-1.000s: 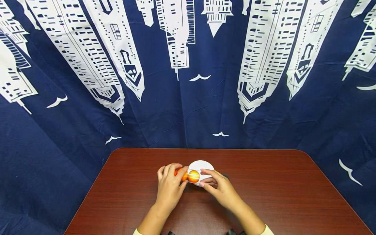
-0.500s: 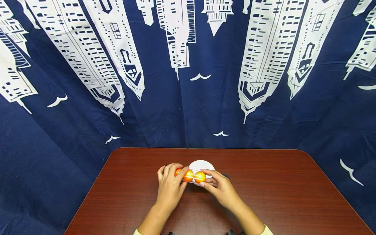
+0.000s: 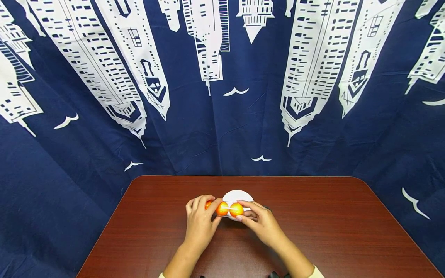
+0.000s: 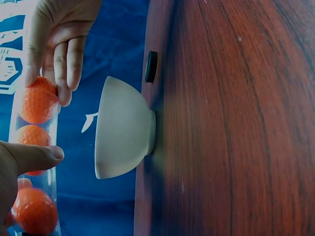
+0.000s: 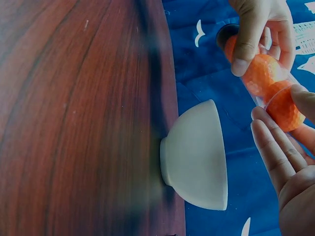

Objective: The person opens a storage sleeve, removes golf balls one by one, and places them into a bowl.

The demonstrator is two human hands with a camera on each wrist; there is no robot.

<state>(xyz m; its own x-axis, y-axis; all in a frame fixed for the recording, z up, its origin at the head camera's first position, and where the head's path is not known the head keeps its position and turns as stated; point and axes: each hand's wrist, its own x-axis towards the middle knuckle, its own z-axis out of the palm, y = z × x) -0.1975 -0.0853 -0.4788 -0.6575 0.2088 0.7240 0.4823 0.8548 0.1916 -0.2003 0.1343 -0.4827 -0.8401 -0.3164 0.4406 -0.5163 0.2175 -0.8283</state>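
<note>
A clear plastic tube (image 4: 51, 184) of orange golf balls (image 4: 34, 210) lies crosswise above a white bowl (image 4: 123, 130). My left hand (image 3: 201, 222) grips the tube, its thumb across the side. At the right end, my right hand (image 3: 260, 224) has thumb and fingers around the tube's mouth, with a golf ball (image 5: 284, 110) right at the rim under the thumb. The other fingers of that hand extend below the mouth in the right wrist view. A dark end (image 5: 226, 33) shows on the tube beyond my left hand.
The bowl stands upright on the brown wooden table (image 3: 313, 216). A small black disc (image 4: 151, 67) lies on the table beyond the bowl, mostly behind my right hand in the head view. A blue cloth (image 3: 215, 135) with white buildings hangs behind the table.
Golf balls have slid right along the tube, up to the fingers of my right hand. Both hands have stayed nearly in place.
</note>
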